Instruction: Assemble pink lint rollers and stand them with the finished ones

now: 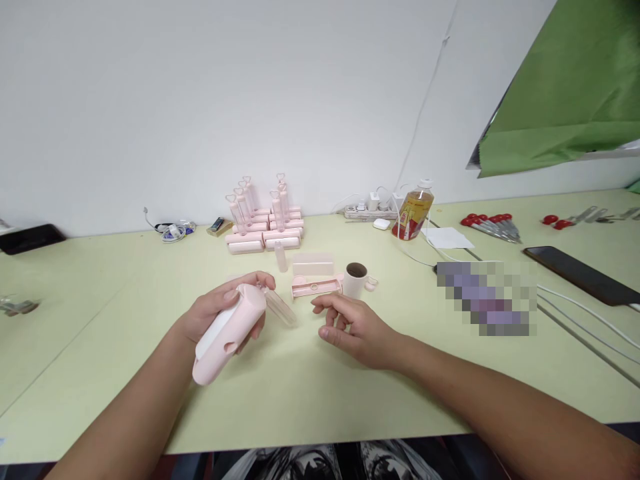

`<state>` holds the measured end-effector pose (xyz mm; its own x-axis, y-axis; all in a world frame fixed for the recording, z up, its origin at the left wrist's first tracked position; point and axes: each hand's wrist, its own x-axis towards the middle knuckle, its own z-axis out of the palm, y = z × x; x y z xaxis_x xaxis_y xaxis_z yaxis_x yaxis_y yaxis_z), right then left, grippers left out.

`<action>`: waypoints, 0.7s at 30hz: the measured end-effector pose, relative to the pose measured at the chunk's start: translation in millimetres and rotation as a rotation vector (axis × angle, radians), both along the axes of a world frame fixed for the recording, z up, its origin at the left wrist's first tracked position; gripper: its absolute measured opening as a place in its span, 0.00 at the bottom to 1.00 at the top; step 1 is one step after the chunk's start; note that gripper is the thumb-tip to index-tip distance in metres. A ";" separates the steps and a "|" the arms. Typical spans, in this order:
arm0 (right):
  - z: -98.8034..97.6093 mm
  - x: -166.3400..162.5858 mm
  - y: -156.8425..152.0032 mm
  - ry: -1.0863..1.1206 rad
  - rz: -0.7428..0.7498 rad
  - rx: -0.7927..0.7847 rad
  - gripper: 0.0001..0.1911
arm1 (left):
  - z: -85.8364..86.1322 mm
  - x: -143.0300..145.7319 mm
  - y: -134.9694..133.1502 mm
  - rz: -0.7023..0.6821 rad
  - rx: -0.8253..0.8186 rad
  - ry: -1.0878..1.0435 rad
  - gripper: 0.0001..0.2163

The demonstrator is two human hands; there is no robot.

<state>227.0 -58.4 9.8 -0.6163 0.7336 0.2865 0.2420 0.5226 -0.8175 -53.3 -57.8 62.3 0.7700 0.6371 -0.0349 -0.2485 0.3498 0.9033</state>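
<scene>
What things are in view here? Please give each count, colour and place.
Held case: one, pink, centre left
Slim tube: one, clear, beside it
Tube-topped units: several, pink, back centre
Small tube: one, translucent, before units
Box: one, translucent pink, centre
Tray: one, pink, before box
Cup: one, whitish, beside tray
Small pieces: several, pink, beside cup
Bottle: one, amber, back right
Power strip: one, white, by wall
Flat piece: one, white, before strip
Paper: one, white, beside bottle
Tools: several, red and silver, right
Devices: two, black, far left, right
Pixelated patch: one, purplish, right
Cables: several, white, right, left
Sheet: one, green, upper right
Table: one, pale green, below
Left hand: one, bare, holding case
Right hand: one, bare, before cup
</scene>
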 end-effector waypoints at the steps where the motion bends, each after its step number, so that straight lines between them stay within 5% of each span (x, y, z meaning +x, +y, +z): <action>1: -0.2 -0.8 -0.6 0.005 0.021 -0.017 0.23 | -2.8 5.4 -2.7 -0.027 -0.001 -0.060 0.22; 4: -3.7 -4.8 -3.5 0.035 0.105 -0.111 0.30 | -14.2 26.3 -9.3 -0.057 -0.023 -0.167 0.22; 8: -6.7 -8.2 -7.2 0.103 0.098 -0.172 0.22 | -22.0 43.3 -11.8 0.070 -0.022 -0.203 0.24; 14: 5.4 1.9 -7.9 0.158 -0.052 0.002 0.13 | -12.0 33.0 -3.3 0.438 0.067 -0.131 0.28; 21: 11.3 6.8 -10.0 0.119 -0.041 0.202 0.14 | -21.5 35.0 0.8 0.554 0.076 -0.009 0.26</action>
<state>233.8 -68.3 21.1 -0.5402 0.6777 0.4989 0.1748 0.6702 -0.7213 -18.3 -56.9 40.8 0.3190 0.9472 0.0319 -0.3851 0.0988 0.9176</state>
